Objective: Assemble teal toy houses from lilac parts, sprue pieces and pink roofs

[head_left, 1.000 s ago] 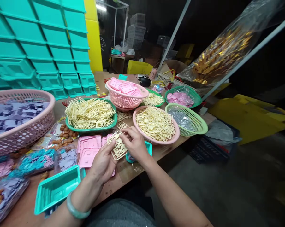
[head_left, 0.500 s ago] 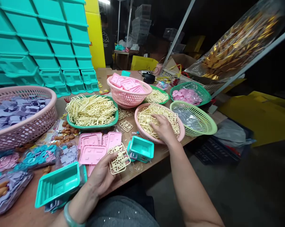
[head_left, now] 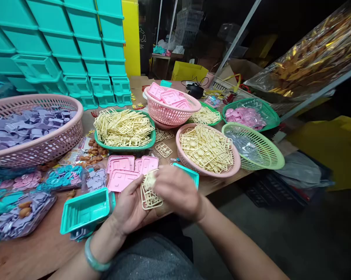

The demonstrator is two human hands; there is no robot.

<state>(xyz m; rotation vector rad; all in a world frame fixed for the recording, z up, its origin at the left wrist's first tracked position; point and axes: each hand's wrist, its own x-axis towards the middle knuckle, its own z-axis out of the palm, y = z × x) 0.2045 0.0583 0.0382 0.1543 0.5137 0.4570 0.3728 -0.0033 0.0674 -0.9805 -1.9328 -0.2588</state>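
1. We look down at two bare hands brought together over the near edge of a brown table (head_left: 26,254).
2. Our left hand (head_left: 128,212), a pale green bangle (head_left: 95,258) on its wrist, pinches a cream plastic frame (head_left: 152,200) between thumb and fingers. The frame is a flat lattice, tilted towards us; we cannot tell whether it is a single layer.
3. Our right hand (head_left: 179,192) is blurred, its fingers at the frame's upper right edge. We cannot tell whether they grip it.
4. Just beyond the left hand, pink panels (head_left: 124,179) lie overlapping on the table. To its left stands an open teal box (head_left: 84,212); a second teal box (head_left: 192,175) is partly hidden behind the right hand.
5. Beyond the right hand, a pink basket (head_left: 226,170) is heaped with more cream lattices. Farther left, a green tray (head_left: 128,148) holds another such heap, and a loose lattice (head_left: 163,149) lies flat between the two.
6. At the far left we see a large pink basket (head_left: 49,146) of purple pieces, with clear bags of purple parts (head_left: 23,219) and turquoise parts (head_left: 63,177) in front. Behind rises a wall of stacked teal boxes (head_left: 84,48).
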